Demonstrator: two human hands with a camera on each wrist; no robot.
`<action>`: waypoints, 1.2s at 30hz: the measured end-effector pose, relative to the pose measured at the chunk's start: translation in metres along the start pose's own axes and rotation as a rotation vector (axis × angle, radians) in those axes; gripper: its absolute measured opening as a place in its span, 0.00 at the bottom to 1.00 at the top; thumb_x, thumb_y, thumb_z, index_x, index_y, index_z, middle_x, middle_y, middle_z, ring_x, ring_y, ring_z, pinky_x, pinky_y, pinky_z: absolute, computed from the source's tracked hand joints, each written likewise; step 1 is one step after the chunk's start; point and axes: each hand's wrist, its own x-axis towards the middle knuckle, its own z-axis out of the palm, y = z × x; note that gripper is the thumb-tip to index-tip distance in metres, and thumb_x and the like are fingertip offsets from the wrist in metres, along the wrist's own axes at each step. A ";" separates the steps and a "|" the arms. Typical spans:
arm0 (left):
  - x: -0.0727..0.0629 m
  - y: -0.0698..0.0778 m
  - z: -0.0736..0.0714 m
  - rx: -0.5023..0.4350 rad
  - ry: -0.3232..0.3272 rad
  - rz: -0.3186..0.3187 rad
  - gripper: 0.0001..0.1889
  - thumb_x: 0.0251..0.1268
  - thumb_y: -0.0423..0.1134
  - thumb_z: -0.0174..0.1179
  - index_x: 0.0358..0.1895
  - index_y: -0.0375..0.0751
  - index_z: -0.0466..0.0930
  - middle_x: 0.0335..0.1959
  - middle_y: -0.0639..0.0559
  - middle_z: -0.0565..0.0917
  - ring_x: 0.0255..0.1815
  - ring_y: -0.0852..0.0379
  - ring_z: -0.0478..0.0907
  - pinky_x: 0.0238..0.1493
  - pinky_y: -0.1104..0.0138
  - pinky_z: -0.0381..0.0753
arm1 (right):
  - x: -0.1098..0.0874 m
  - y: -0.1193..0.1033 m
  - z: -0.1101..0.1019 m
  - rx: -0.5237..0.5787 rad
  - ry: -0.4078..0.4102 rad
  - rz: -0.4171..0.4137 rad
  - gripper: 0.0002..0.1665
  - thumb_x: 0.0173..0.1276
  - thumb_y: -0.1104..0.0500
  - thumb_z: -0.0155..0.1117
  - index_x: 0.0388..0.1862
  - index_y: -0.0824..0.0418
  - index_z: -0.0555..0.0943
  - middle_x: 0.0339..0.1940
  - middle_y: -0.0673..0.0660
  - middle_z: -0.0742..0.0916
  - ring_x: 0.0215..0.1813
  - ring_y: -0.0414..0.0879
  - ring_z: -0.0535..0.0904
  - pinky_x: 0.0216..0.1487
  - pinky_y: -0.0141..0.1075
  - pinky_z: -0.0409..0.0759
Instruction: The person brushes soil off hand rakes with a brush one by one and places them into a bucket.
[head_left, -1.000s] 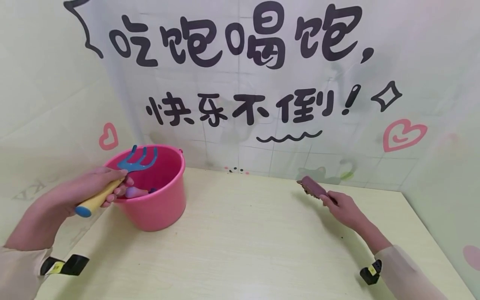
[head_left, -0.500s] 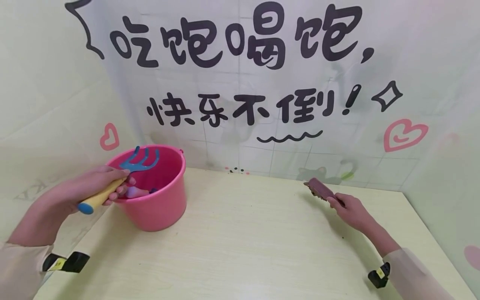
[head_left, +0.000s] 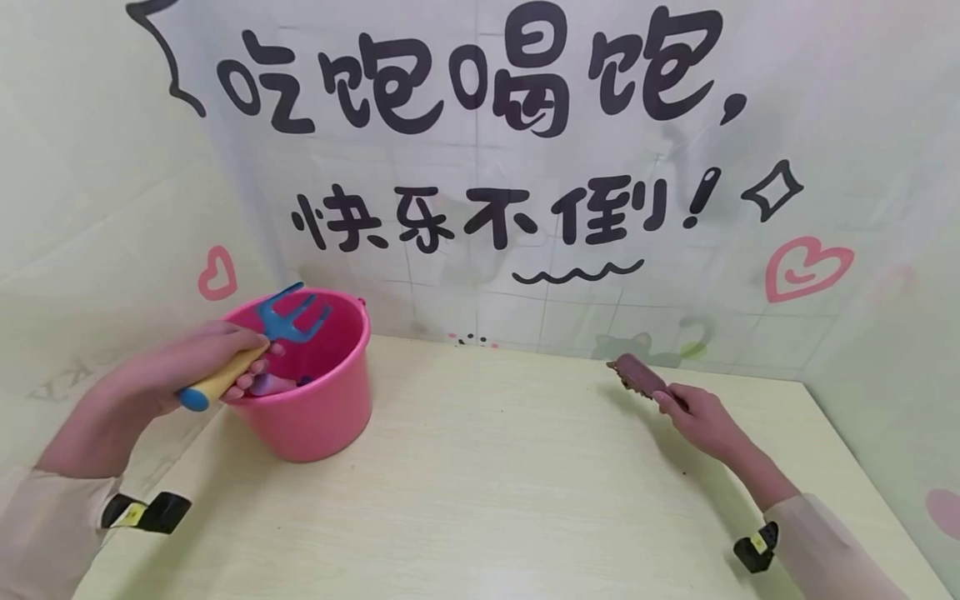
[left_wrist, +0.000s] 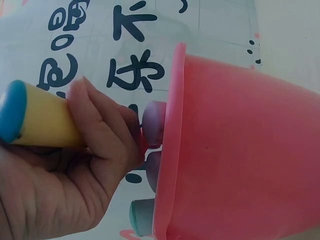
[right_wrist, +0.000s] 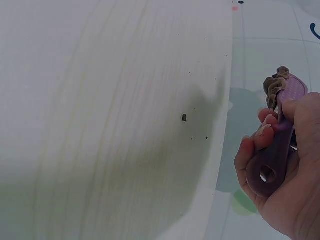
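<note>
My left hand (head_left: 198, 362) grips a small hand rake (head_left: 292, 321) by its yellow handle with a blue end. The rake's blue tines point up and away over the mouth of the pink bucket (head_left: 322, 425). In the left wrist view my fingers are beside the bucket's rim, close to lilac handle ends (left_wrist: 154, 124) that stick out of it. To the right, my right hand (head_left: 705, 421) holds a purple brush (head_left: 641, 375) above the table, near the back wall. Brown clumps hang on one side of its head; its handle has a hole, seen in the right wrist view.
A pale wood-grain table (head_left: 480, 500) lies beneath, with small dark specks (right_wrist: 184, 118) on it. The back wall (head_left: 465, 292) carries large printed characters and hearts. A teal-ended handle (left_wrist: 142, 217) also pokes out of the bucket.
My left hand has moved a little right and up with the rake, whose tines have turned over the bucket. My right hand and the brush shifted slightly right, then stayed still.
</note>
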 end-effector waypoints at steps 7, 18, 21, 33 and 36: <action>0.007 0.006 0.006 0.006 -0.018 -0.012 0.14 0.83 0.42 0.42 0.40 0.35 0.67 0.26 0.49 0.76 0.22 0.59 0.76 0.28 0.72 0.80 | -0.003 0.000 -0.001 0.002 0.001 -0.009 0.17 0.81 0.56 0.55 0.33 0.64 0.80 0.21 0.49 0.76 0.20 0.41 0.69 0.23 0.36 0.69; 0.015 0.016 0.001 0.094 -0.068 -0.098 0.14 0.82 0.43 0.44 0.39 0.34 0.69 0.23 0.49 0.77 0.20 0.59 0.78 0.29 0.71 0.82 | -0.001 0.004 0.000 -0.002 -0.011 0.011 0.18 0.82 0.55 0.54 0.33 0.65 0.80 0.20 0.49 0.76 0.21 0.44 0.69 0.23 0.36 0.69; 0.019 0.018 -0.002 0.138 -0.108 -0.120 0.15 0.82 0.43 0.44 0.39 0.33 0.72 0.24 0.48 0.80 0.19 0.59 0.79 0.30 0.70 0.82 | -0.002 0.004 0.000 0.002 -0.013 0.009 0.19 0.82 0.54 0.54 0.33 0.65 0.80 0.20 0.50 0.76 0.21 0.44 0.69 0.23 0.37 0.69; 0.042 0.029 -0.008 0.478 -0.101 -0.122 0.15 0.71 0.42 0.57 0.44 0.32 0.67 0.26 0.49 0.78 0.26 0.55 0.79 0.34 0.66 0.81 | -0.001 0.006 0.003 0.014 -0.021 0.006 0.18 0.82 0.55 0.54 0.32 0.64 0.79 0.21 0.53 0.77 0.21 0.43 0.69 0.23 0.36 0.69; 0.046 0.029 -0.007 0.515 -0.085 -0.121 0.15 0.70 0.42 0.58 0.43 0.32 0.67 0.27 0.50 0.78 0.28 0.55 0.78 0.34 0.66 0.80 | -0.001 0.007 0.004 0.008 -0.023 0.007 0.18 0.82 0.55 0.54 0.32 0.64 0.79 0.21 0.55 0.78 0.22 0.43 0.70 0.23 0.36 0.69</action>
